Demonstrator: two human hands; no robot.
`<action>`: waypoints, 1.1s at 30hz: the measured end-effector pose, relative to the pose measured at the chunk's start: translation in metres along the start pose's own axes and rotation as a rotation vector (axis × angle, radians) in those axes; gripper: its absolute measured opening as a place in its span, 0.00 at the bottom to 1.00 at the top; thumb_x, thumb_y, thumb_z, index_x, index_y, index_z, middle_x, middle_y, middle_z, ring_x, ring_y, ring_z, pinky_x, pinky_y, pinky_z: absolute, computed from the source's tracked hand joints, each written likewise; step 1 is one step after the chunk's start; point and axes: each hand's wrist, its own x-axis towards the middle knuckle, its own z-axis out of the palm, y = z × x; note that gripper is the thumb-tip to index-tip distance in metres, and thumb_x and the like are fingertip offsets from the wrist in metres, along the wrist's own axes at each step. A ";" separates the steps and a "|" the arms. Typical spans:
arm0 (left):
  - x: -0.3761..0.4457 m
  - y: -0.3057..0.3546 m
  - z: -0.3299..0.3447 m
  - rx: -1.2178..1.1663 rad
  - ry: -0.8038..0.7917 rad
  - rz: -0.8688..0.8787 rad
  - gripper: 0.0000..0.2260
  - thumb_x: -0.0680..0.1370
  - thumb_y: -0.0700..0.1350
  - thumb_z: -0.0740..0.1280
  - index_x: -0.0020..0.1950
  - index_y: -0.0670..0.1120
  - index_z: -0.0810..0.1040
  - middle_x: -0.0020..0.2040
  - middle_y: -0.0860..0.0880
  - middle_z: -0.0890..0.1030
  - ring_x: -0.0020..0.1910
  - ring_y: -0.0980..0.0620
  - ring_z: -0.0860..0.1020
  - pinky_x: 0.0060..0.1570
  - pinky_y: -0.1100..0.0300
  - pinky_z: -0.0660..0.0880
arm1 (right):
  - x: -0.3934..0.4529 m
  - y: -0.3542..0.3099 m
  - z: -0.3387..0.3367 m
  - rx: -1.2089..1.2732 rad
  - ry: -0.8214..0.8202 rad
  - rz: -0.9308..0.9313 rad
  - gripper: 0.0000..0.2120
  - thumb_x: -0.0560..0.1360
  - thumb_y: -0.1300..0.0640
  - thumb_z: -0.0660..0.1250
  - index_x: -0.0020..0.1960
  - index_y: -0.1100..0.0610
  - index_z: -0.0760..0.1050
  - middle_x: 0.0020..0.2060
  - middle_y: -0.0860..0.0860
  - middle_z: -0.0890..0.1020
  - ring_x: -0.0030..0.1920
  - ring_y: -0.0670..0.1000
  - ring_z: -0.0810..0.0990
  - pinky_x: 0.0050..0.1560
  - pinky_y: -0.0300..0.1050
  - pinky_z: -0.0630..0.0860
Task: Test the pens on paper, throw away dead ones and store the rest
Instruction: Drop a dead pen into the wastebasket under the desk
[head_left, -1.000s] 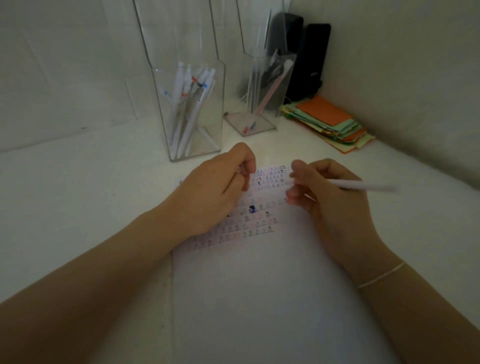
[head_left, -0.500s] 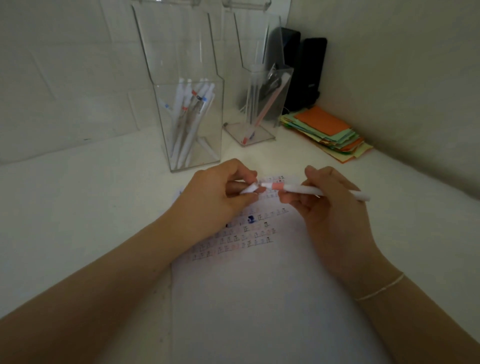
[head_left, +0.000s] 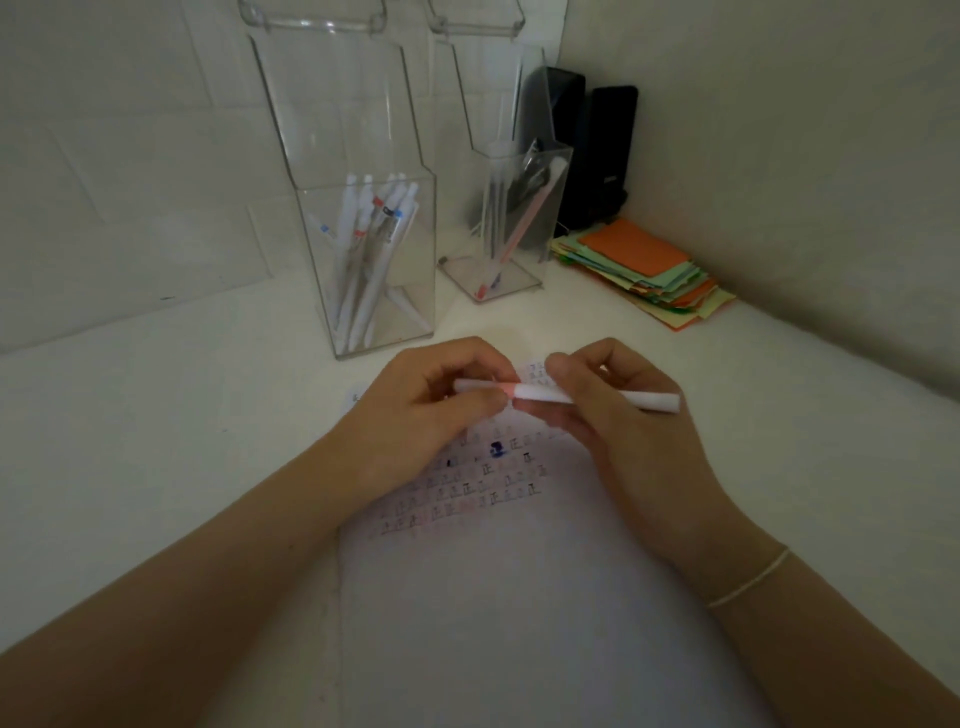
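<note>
Right now a white pen (head_left: 566, 397) with a pink band lies level between both hands, just above the paper (head_left: 519, 597). The left hand (head_left: 415, 415) curls its fingers round the pen's left end, which looks like the cap, thumb and forefinger pinching it near the pink band. The right hand (head_left: 618, 415) grips the barrel with curled fingers, and the pen's far end sticks out past it to the right. Under the hands, the paper carries rows of small test marks in dark and pinkish ink, with one blue blot (head_left: 497, 449) among them. Beyond the hands stands a clear holder (head_left: 363, 260) with several white pens leaning in it. Just to its right stands a second clear holder (head_left: 514, 223) with a pink pen and a few thin things too dim to name. Further right lies a stack of coloured notes (head_left: 644, 270), and behind it stand two black objects (head_left: 587, 150) against the wall.
</note>
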 end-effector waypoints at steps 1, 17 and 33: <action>0.000 0.001 0.000 0.009 -0.016 -0.004 0.06 0.75 0.44 0.64 0.43 0.45 0.79 0.31 0.44 0.73 0.27 0.52 0.68 0.28 0.60 0.66 | -0.001 -0.002 0.002 0.004 -0.043 0.013 0.06 0.72 0.59 0.69 0.39 0.62 0.77 0.35 0.55 0.84 0.40 0.55 0.84 0.45 0.46 0.81; -0.003 0.001 0.011 0.229 0.385 -0.117 0.28 0.74 0.57 0.65 0.24 0.38 0.64 0.20 0.49 0.59 0.21 0.54 0.59 0.25 0.64 0.61 | -0.010 0.003 0.019 -0.403 0.042 -0.343 0.13 0.75 0.55 0.67 0.36 0.63 0.75 0.23 0.52 0.73 0.24 0.44 0.71 0.28 0.32 0.66; 0.000 0.021 0.010 0.439 0.362 0.017 0.20 0.79 0.52 0.60 0.30 0.44 0.66 0.24 0.51 0.67 0.25 0.54 0.66 0.29 0.65 0.63 | -0.011 -0.039 -0.004 -0.487 -0.132 -0.130 0.06 0.76 0.55 0.67 0.41 0.53 0.79 0.27 0.42 0.76 0.25 0.40 0.73 0.29 0.27 0.67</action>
